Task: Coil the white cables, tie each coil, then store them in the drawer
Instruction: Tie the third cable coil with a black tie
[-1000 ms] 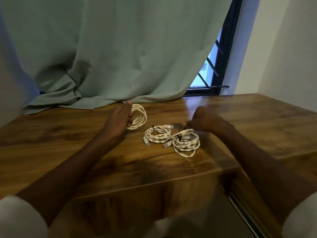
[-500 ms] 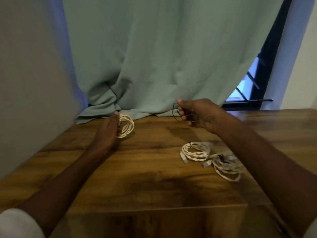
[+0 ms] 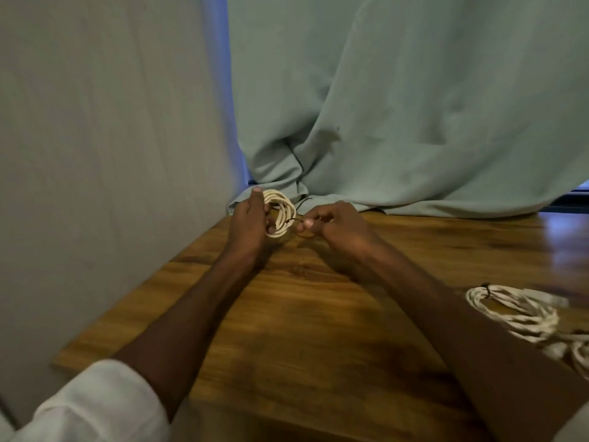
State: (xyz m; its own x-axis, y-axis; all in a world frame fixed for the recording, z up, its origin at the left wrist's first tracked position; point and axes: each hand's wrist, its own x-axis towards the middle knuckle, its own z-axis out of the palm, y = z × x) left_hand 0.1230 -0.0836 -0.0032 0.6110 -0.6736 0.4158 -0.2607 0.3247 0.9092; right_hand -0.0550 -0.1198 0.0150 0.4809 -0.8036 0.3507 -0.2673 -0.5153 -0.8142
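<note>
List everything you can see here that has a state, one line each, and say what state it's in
Left hand: grips the untied coil, held upright.
Untied coil: wound, no tie around it yet.
Right hand: pinches the dark tie beside the coil.
Dark tie: touches the coil's edge, not fastened.
Tied coil: lies flat on the table, dark tie on.
Second coil: mostly out of frame.
Curtain: drawn, hem on the table.

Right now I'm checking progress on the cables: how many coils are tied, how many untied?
Tied coils: 1 fully in view, tied coil on the table
Untied coils: 1, untied coil held by left hand
Cut off at the edge: 1, edge coil
Total: 3
</note>
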